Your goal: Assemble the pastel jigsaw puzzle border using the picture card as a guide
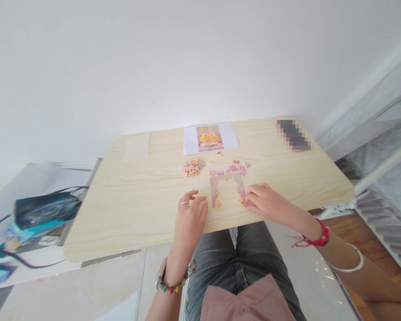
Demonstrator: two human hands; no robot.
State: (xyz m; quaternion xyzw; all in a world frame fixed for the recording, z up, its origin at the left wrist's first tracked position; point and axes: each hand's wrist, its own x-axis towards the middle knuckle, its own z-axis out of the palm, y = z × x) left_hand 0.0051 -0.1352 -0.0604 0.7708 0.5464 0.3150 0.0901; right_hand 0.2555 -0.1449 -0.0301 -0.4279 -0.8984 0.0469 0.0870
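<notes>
Pink fabric (245, 303) and grey denim knees (234, 254) sit at six o'clock, closest to the lens, and just beyond them the partly assembled jigsaw (227, 185) lies flat near the front edge of the table, a little right of centre. It forms an arch: two narrow legs of joined pieces with a ragged band across the top, in pastel pink, purple and orange, with the bare wood showing inside the frame. The right hand (265, 203), at three o'clock of the arch, rests palm down with fingers loosely bent, their tips touching the foot of the right leg; whether a piece is pinched under them I cannot tell. The left hand (190, 214), at eight o'clock of the arch, lies just beside the left leg with curled, slightly spread fingers and a thin ring, holding nothing that shows. A small heap of loose pieces (193, 167) sits at ten o'clock of the arch, and a few stray pieces (235, 162) lie by its top. At twelve o'clock a white sheet with a printed reference picture (210, 138) lies flat. The table (137, 196) is pale smooth wood grain with rounded corners. A blurred dark rectangular object (293, 134) rests at the far right corner.
</notes>
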